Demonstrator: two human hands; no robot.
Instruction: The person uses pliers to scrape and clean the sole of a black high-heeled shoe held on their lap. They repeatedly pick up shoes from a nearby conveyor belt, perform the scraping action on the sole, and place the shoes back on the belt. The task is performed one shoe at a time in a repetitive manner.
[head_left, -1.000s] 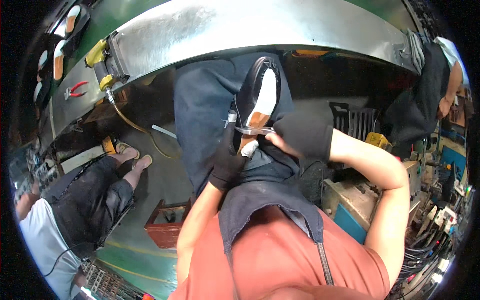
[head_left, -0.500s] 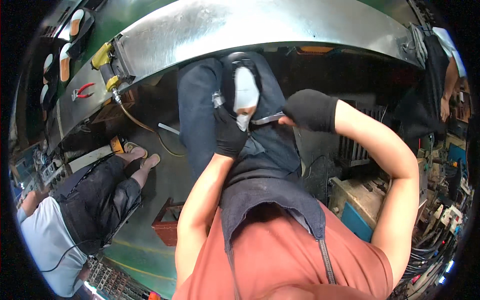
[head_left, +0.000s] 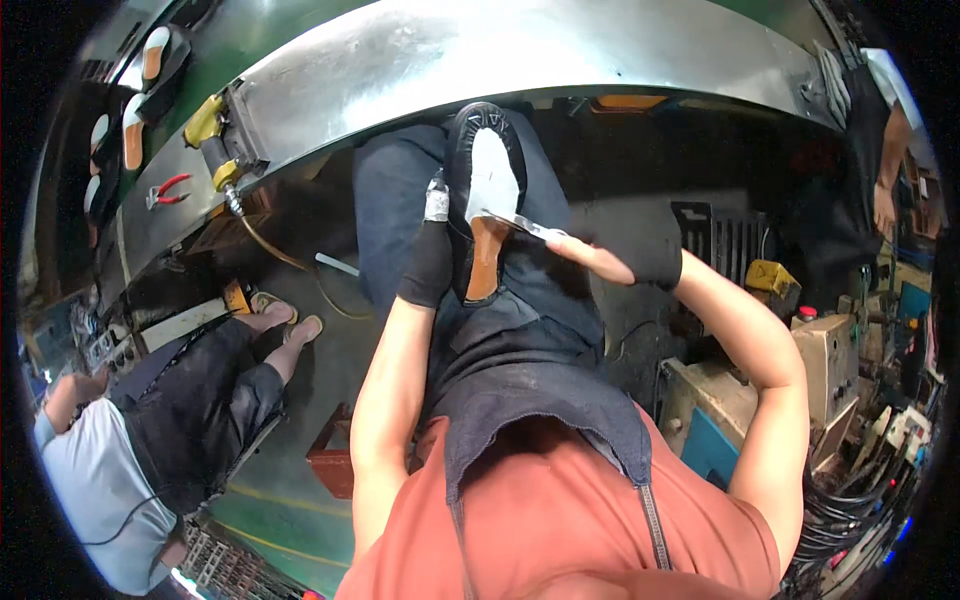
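A black shoe lies sole-up across my thighs, its toe pointing away from me. Its underside has a white front part and a tan heel part, with pleated black material around the toe. My left hand, in a black fingerless glove with a wrapped thumb, grips the shoe's left side. From the right, my right hand, also in a black glove, holds a slim metal blade. The blade's tip touches or hovers just over the underside where white meets tan; I cannot tell which.
A metal bench curves across the far side, bearing a yellow air tool with a hose and red-handled pliers. More shoes stand far left. A person sits at left; another person's arm shows far right. Machinery stands at right.
My left hand has moved from the heel up along the shoe's side, uncovering the tan heel part. My right hand has come down with the blade now over the underside.
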